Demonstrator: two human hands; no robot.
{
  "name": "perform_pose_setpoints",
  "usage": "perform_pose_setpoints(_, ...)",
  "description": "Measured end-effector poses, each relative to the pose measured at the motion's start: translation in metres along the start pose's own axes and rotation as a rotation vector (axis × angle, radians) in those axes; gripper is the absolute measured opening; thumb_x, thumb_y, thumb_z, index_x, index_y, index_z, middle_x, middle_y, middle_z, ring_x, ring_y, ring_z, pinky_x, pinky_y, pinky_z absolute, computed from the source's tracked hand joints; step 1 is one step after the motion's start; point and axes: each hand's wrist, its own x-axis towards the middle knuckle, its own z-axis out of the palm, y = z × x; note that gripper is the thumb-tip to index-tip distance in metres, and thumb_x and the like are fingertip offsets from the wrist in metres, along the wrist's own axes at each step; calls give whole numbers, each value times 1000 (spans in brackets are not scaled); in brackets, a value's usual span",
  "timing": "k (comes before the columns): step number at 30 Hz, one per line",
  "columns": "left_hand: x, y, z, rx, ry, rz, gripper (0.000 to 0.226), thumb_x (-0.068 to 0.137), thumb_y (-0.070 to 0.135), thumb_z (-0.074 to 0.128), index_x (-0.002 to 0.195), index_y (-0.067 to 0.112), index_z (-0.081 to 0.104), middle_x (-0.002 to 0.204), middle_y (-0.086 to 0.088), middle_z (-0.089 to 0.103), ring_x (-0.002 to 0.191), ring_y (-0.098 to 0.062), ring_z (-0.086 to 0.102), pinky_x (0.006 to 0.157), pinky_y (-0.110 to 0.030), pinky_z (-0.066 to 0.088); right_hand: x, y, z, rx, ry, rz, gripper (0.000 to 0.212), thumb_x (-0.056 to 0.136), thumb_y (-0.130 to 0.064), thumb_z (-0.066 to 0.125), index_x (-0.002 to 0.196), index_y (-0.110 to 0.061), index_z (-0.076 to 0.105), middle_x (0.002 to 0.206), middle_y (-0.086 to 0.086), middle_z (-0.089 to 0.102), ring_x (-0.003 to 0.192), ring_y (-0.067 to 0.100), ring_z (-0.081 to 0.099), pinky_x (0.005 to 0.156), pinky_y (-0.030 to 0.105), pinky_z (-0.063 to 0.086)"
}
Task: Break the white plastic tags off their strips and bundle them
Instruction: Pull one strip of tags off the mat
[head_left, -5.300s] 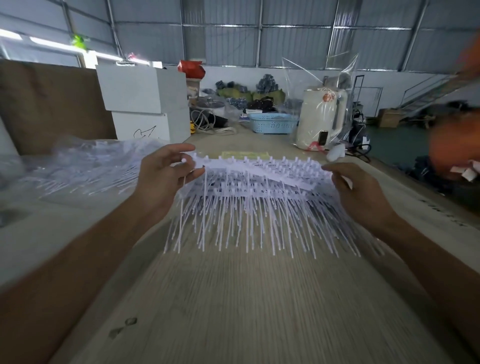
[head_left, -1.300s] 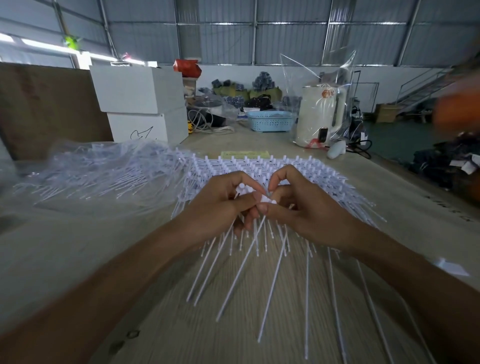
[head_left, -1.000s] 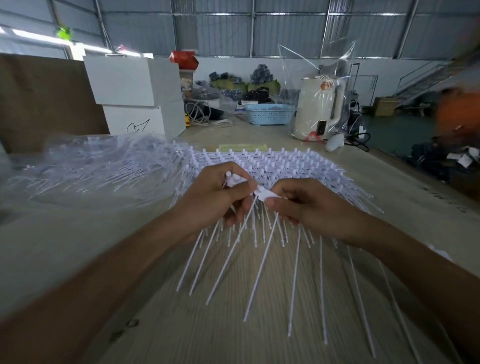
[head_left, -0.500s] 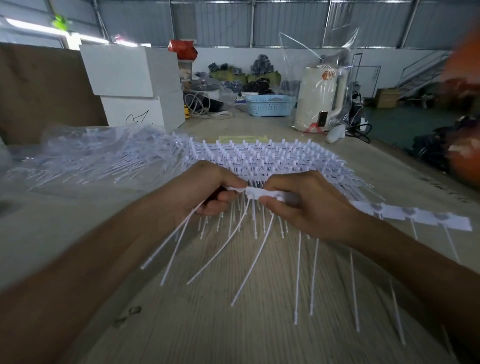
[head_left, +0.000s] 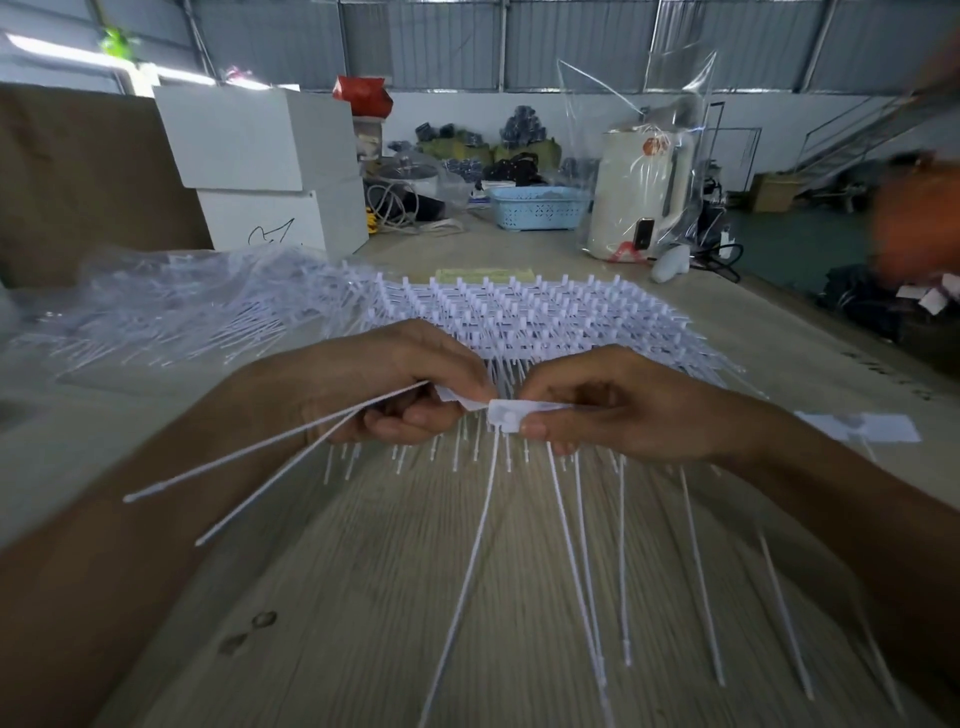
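White tag strip (head_left: 511, 413) between hands

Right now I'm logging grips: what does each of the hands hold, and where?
Left hand grips broken-off tags at their heads; right hand pinches the tag strip at its end tag.

Heads of the loose tags (head_left: 291, 457) buried inside the left hand (head_left: 400, 384), strip (head_left: 524, 413) mid-length covered by the right hand (head_left: 618, 410), tag tails below the grip cut by bottom edge, orange shape (head_left: 914, 223) far right of grip blurred, unidentifiable.
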Motion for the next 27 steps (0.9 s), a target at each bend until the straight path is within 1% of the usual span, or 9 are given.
perform_pose_setpoints(4, -12, 7, -17, -21, 111, 106, 24, 83, 17, 73, 62, 14, 63, 45, -1, 44, 31, -10, 35, 33, -15, 31, -17, 0, -12, 20, 49, 55, 12, 97, -13, 60, 89, -11, 68, 75, 10, 63, 67, 22, 61, 65, 26, 48)
perform_pose_setpoints(7, -5, 4, -13, 86, 361, 185, 8, 84, 23, 71, 84, 14, 69, 56, -8, 58, 42, -17, 50, 39, -19, 37, -11, -6, -10, 123, 181, 20, 16, 99, -15, 57, 84, -14, 62, 72, 8, 63, 66, 28, 63, 65, 39, 51)
perform_pose_setpoints(9, 6, -3, 1, 151, 441, 224, 6, 93, 18, 64, 96, 14, 67, 61, -9, 60, 45, -18, 52, 40, -22, 37, -3, -8, -2, 152, 195, 44, 17, 100, -18, 55, 86, -13, 61, 71, 7, 65, 63, 25, 64, 62, 40, 52)
perform_pose_setpoints(14, 19, -5, 24, -160, 346, 219, 18, 97, 6, 52, 97, 9, 70, 59, -4, 48, 38, -12, 32, 41, -15, 20, 2, -1, 14, 142, 269, 97, 19, 97, -26, 59, 91, -8, 60, 61, 8, 62, 53, 21, 56, 52, 28, 46)
perform_pose_setpoints(17, 17, 0, 28, -278, 218, 174, 21, 84, 18, 54, 96, 8, 68, 61, -4, 49, 40, -11, 27, 41, -17, 17, 3, 2, 15, 189, 327, 110, 28, 90, -33, 63, 94, -7, 53, 58, 5, 61, 50, 18, 52, 50, 28, 45)
perform_pose_setpoints(20, 17, 0, 34, -110, 276, 185, 18, 87, 20, 63, 100, 7, 67, 61, -2, 50, 42, -11, 29, 43, -19, 18, 2, 4, 14, 180, 366, 109, 25, 92, -24, 66, 95, -5, 51, 59, 8, 60, 49, 18, 51, 50, 29, 43)
perform_pose_setpoints(23, 21, -6, 38, 114, 398, 214, 9, 93, 15, 67, 101, 11, 67, 46, 6, 46, 38, -9, 30, 40, -17, 22, 3, 3, 14, 93, 372, 96, 21, 92, -14, 69, 97, -1, 54, 61, 21, 52, 51, 18, 45, 51, 32, 38)
perform_pose_setpoints(25, 24, -11, 38, 168, 483, 241, 6, 95, 21, 67, 97, 16, 68, 50, -1, 47, 39, -10, 33, 39, -17, 25, 4, 1, 14, 42, 381, 82, 21, 91, -15, 72, 98, -2, 56, 63, 25, 44, 52, 14, 37, 51, 26, 31)
perform_pose_setpoints(27, 26, -14, 37, 206, 520, 230, 15, 93, 33, 68, 96, 18, 67, 59, -6, 52, 43, -11, 39, 39, -17, 29, 4, -1, 13, 40, 384, 57, 21, 90, -15, 73, 99, -6, 56, 64, 23, 49, 50, 10, 36, 52, 20, 29)
